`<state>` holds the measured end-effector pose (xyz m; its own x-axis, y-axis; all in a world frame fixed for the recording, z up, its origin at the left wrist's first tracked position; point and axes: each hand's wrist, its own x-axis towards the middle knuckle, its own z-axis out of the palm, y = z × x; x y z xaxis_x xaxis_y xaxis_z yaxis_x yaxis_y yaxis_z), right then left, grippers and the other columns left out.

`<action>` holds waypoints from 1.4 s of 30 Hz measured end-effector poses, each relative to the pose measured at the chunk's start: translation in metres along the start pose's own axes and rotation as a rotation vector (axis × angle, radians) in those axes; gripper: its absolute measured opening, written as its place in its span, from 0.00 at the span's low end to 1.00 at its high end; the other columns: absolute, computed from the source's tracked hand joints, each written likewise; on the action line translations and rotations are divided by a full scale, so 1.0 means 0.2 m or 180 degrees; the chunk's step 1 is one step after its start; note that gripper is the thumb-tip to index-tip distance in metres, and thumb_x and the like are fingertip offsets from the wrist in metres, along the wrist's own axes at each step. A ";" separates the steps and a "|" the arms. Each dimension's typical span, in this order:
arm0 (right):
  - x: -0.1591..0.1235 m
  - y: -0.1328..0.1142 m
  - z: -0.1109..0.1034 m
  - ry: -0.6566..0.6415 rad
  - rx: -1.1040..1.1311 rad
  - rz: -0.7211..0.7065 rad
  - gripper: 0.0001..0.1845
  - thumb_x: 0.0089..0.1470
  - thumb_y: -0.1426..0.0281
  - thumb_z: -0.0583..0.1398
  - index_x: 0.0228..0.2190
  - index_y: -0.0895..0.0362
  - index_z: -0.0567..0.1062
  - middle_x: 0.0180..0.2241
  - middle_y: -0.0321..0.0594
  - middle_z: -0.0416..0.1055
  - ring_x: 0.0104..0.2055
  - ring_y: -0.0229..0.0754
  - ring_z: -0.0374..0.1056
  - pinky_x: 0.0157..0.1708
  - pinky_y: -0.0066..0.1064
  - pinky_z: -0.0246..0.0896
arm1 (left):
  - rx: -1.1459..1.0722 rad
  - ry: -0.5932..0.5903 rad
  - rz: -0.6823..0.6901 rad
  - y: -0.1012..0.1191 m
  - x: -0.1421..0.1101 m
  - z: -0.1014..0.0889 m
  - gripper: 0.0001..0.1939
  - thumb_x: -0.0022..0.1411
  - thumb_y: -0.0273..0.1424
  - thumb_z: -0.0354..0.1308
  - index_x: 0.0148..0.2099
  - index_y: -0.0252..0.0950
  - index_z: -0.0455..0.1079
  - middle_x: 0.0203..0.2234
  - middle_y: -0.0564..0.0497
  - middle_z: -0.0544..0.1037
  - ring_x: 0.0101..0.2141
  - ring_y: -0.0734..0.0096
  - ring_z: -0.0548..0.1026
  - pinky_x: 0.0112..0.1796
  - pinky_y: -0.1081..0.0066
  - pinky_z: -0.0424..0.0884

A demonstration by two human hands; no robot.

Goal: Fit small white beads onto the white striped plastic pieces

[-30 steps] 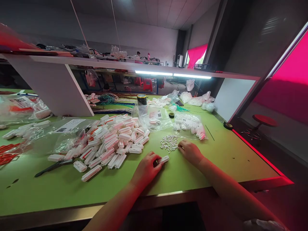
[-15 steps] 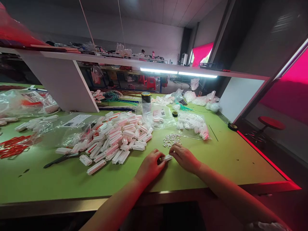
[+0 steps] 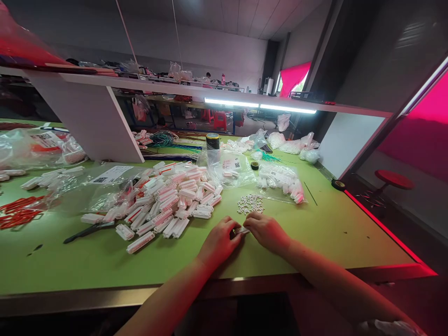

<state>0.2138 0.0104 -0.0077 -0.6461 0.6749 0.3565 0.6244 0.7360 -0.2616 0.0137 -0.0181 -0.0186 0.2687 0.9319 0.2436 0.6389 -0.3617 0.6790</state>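
Note:
My left hand (image 3: 224, 238) grips a white plastic connector housing (image 3: 240, 230) just above the green tabletop, near its front edge. My right hand (image 3: 265, 229) meets the housing's right end with its fingers pinched together. Whether a small part sits between those fingertips is hidden. Just beyond both hands lies a scatter of tiny white pieces (image 3: 250, 203). To the left of my left hand spreads a big heap of white connector housings (image 3: 175, 193), with a few lying loose at its front.
Dark-handled scissors (image 3: 87, 231) lie left of the heap, and orange-red strips (image 3: 21, 212) farther left. Clear bags of white parts (image 3: 282, 182) sit behind the tiny pieces. Black tape rolls (image 3: 255, 165) and wire bundles (image 3: 171, 154) lie farther back, under a lit shelf (image 3: 175, 87).
My right hand has shifted slightly left over the housing, covering more of its right end. My left hand keeps its grip in nearly the same place.

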 end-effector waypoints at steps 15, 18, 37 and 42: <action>-0.02 0.12 -0.01 0.0730 0.1260 0.0372 0.12 0.66 0.68 0.57 0.42 0.53 0.82 0.40 0.42 0.80 0.39 0.42 0.76 0.37 0.30 0.70 | 0.0231 -0.0021 0.0102 -0.02 -0.02 0.00 0.16 0.65 0.30 0.57 0.54 0.38 0.76 0.40 0.48 0.76 0.38 0.65 0.77 0.43 0.68 0.72; 0.00 0.27 -0.02 0.1196 0.1146 0.0636 0.13 0.64 0.64 0.59 0.39 0.54 0.83 0.37 0.44 0.81 0.38 0.45 0.76 0.39 0.34 0.71 | 0.0598 -0.0190 0.0327 0.00 -0.03 -0.01 0.20 0.69 0.30 0.53 0.60 0.43 0.73 0.39 0.49 0.75 0.35 0.67 0.76 0.41 0.69 0.71; -0.02 0.43 -0.01 0.0379 0.0141 0.1197 0.06 0.59 0.78 0.61 0.32 0.57 0.79 0.36 0.42 0.76 0.38 0.42 0.72 0.41 0.30 0.64 | 0.0678 -0.0134 0.0529 -0.03 -0.02 0.00 0.18 0.72 0.35 0.51 0.57 0.46 0.77 0.34 0.48 0.73 0.35 0.66 0.74 0.39 0.68 0.70; -0.01 0.37 -0.02 0.0876 0.0592 0.0990 0.06 0.60 0.77 0.60 0.32 0.56 0.76 0.35 0.41 0.74 0.37 0.42 0.70 0.40 0.31 0.65 | 0.0325 0.0042 0.0229 -0.04 -0.01 -0.01 0.19 0.68 0.36 0.57 0.58 0.38 0.76 0.38 0.47 0.78 0.37 0.64 0.77 0.42 0.68 0.72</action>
<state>0.2622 0.0636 -0.0247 -0.2838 0.8445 0.4542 0.6645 0.5147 -0.5418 0.0062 -0.0172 -0.0235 0.3073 0.9035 0.2989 0.6885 -0.4279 0.5856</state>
